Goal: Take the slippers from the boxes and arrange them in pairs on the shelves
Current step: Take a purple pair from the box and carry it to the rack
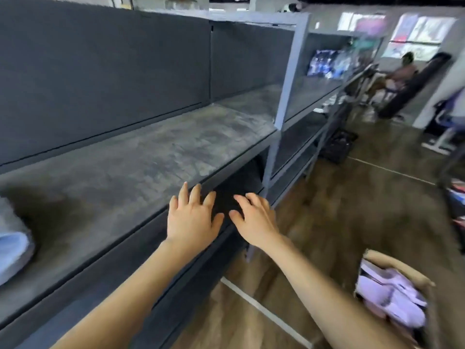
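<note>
We see blurred lilac slippers [392, 295] at four o'clock, in a cut-off brown cardboard box [402, 267]; our left hand [192, 222] and right hand [254, 220] are released.

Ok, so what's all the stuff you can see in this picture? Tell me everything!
shelf unit: one, grey, runs along the left side
pale thing: one, light blue and white, on the shelf at far left; too blurred to name
cardboard box: one, brown, on the floor at lower right
slippers: several, lilac, inside the box; number unclear
crate: one, black, on the floor further along
person: one, seated, far background right
left hand: one, open, fingers spread at the shelf's front edge
right hand: one, open, beside it, holding nothing
</note>
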